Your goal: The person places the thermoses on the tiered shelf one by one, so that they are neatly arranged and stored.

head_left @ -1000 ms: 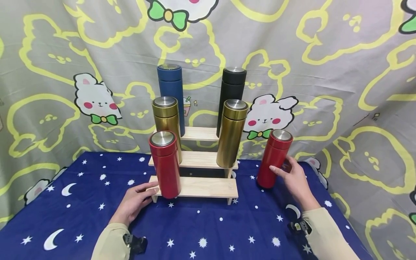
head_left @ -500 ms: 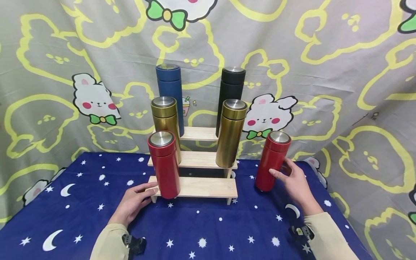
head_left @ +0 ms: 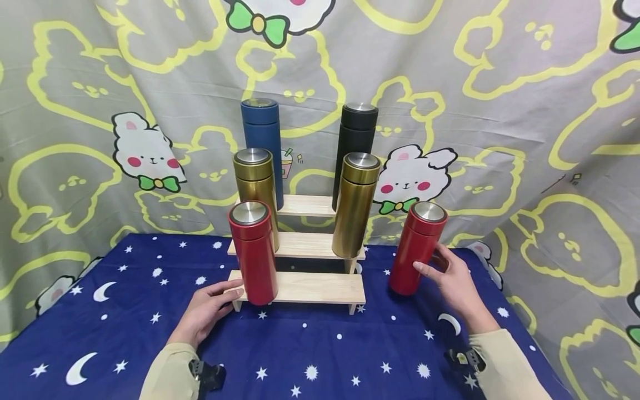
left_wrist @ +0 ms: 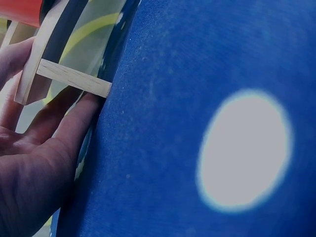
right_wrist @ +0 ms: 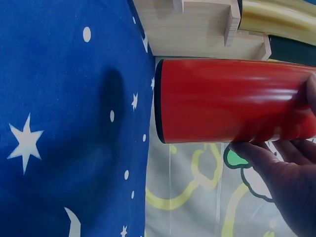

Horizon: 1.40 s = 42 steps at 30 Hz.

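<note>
My right hand (head_left: 452,278) grips a red thermos bottle (head_left: 417,247) with a steel-topped lid, right of the wooden step stand (head_left: 320,288). The bottle leans, and its base hangs a little above the cloth in the right wrist view, with a shadow (right_wrist: 113,98) beneath. My left hand (head_left: 207,308) holds the left end of the stand's lowest step, thumb above the board (left_wrist: 34,59) and fingers around its edge and leg. Another red thermos (head_left: 255,255) stands on that step's left end. Two gold thermoses, a left one (head_left: 257,191) and a right one (head_left: 356,208), stand on the middle step.
On the top step stand a blue thermos (head_left: 265,144) at left and a black thermos (head_left: 356,141) at right. A blue star-and-moon cloth (head_left: 310,355) covers the table. Behind and at the sides hangs a grey cartoon-print curtain (head_left: 200,66).
The right hand's red thermos has shifted slightly left and towards me, its base swinging left. The left hand and the stand have stayed in place.
</note>
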Each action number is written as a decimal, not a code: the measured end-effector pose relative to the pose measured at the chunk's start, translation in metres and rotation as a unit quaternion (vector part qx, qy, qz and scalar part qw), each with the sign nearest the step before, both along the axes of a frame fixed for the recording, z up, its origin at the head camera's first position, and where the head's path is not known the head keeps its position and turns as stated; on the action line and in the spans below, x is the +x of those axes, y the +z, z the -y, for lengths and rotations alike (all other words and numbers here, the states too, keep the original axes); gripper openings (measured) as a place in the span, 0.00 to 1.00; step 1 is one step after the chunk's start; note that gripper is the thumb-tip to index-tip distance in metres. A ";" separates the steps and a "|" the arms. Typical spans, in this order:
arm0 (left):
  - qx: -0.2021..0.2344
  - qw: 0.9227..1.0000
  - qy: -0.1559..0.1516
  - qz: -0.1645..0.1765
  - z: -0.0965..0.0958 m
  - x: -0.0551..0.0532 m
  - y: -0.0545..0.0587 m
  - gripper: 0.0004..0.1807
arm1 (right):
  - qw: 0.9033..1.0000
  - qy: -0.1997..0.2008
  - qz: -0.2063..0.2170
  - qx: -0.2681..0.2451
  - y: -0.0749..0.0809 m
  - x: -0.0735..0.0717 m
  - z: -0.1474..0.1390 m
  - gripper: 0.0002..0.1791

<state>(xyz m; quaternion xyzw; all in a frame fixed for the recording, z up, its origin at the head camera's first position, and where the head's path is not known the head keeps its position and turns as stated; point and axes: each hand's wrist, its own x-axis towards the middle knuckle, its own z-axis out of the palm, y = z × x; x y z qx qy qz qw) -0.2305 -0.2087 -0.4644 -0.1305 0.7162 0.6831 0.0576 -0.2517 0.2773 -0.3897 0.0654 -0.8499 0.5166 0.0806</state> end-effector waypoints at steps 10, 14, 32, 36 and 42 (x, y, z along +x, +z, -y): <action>-0.005 1.000 -0.001 -0.001 0.000 0.001 0.000 0.33 | 1.000 0.020 -0.009 -0.010 0.007 0.008 0.007 0.38; -0.006 1.000 -0.002 -0.004 0.000 0.001 -0.001 0.33 | 0.999 0.028 -0.013 -0.011 0.008 0.009 0.009 0.37; -0.003 1.000 -0.001 -0.004 0.001 0.001 -0.001 0.32 | 0.999 0.048 -0.015 -0.001 0.025 0.024 0.021 0.35; -0.004 1.000 -0.001 -0.003 0.001 0.001 -0.001 0.32 | 0.998 0.052 -0.024 -0.007 0.029 0.029 0.024 0.34; -0.001 1.000 0.000 -0.005 0.000 0.000 -0.001 0.32 | 0.998 0.054 -0.036 -0.019 0.036 0.035 0.033 0.32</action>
